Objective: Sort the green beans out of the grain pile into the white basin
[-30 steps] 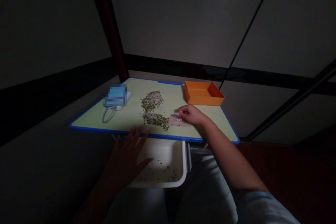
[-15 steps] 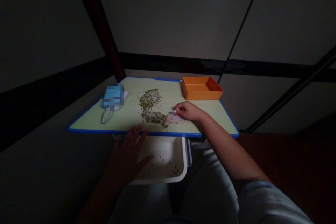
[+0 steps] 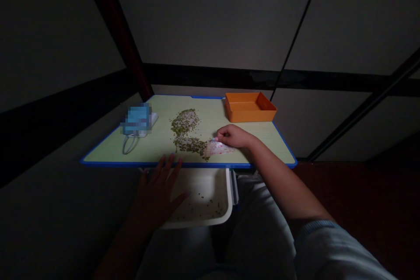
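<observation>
white bin (image 3: 227,214): nearest, under the front edge of the worktop (image 3: 152,153), dark specks on its floor; a fair catch for spill there
left hand (image 3: 157,190): open, fingers spread over the bin, tips about at the front edge; hard to tell if they press; best used as a quiet brace
patterned sheet (image 3: 219,148): pink and white, on the worktop under the right hand, its left end right against the grains; I'd keep that end low so it doesn't plough them
right hand (image 3: 233,135): fingers curled, thumb and forefinger close together over the sheet; can't tell if anything is pinched; light fingertip work suits, wrist low, no sideways sweep
near heap of grains (image 3: 190,145): left of the sheet, loose edge; should scatter easily, so short moves
far heap of grains (image 3: 185,121): behind the near heap, stray grains around; steer clear
orange box (image 3: 251,116): far right, well apart from the heaps
</observation>
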A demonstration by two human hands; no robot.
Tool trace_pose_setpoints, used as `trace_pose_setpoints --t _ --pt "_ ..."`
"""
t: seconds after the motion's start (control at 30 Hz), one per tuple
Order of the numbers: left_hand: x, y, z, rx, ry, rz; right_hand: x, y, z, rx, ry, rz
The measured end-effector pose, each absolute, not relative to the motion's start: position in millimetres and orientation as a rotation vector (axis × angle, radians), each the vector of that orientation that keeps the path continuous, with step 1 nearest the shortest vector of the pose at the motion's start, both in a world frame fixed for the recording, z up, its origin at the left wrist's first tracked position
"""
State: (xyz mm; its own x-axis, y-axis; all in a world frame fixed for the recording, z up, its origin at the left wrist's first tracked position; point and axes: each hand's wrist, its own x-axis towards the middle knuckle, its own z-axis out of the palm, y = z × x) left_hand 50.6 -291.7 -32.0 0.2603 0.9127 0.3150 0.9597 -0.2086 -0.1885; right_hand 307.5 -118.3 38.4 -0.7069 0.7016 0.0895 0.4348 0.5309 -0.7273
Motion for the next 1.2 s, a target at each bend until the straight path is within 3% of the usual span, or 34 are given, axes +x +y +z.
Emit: trace_pose_setpoints --t 1.2 --pt "52 -294 -28 -2.205 -1.782 -0.17 324 -122 44 -0.927 -2.539 1.106"
